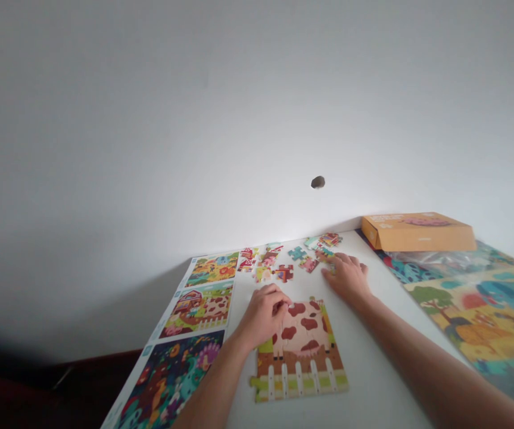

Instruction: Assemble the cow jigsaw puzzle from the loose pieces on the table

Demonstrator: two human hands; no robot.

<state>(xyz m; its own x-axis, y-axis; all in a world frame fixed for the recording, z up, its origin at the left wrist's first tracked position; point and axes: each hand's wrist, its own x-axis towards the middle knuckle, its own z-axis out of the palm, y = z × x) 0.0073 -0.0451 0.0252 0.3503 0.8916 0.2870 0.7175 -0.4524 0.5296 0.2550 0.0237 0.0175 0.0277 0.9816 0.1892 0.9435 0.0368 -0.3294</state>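
Observation:
A partly joined jigsaw puzzle (304, 348) lies on the white table, showing a brown-spotted cow above a white fence. My left hand (263, 313) rests at its upper left edge, fingers curled and closed; whatever they may hold is hidden. Farther right, my right hand (349, 279) reaches to the back with fingers stretched out, open, beside the loose pieces. Nearest to its fingertips are a green and teal puzzle piece (324, 254) and a pink puzzle piece (308, 264). A red and blue puzzle piece (284, 273) lies between the hands, toward the back.
Left of the puzzle, a reference sheet (234, 292) shows three pictures, the middle one a farm with a cow. More loose pieces (248, 260) lie near the wall (221, 149). An orange box (417, 232) sits at the back right, over clear plastic and a colourful poster (484, 316).

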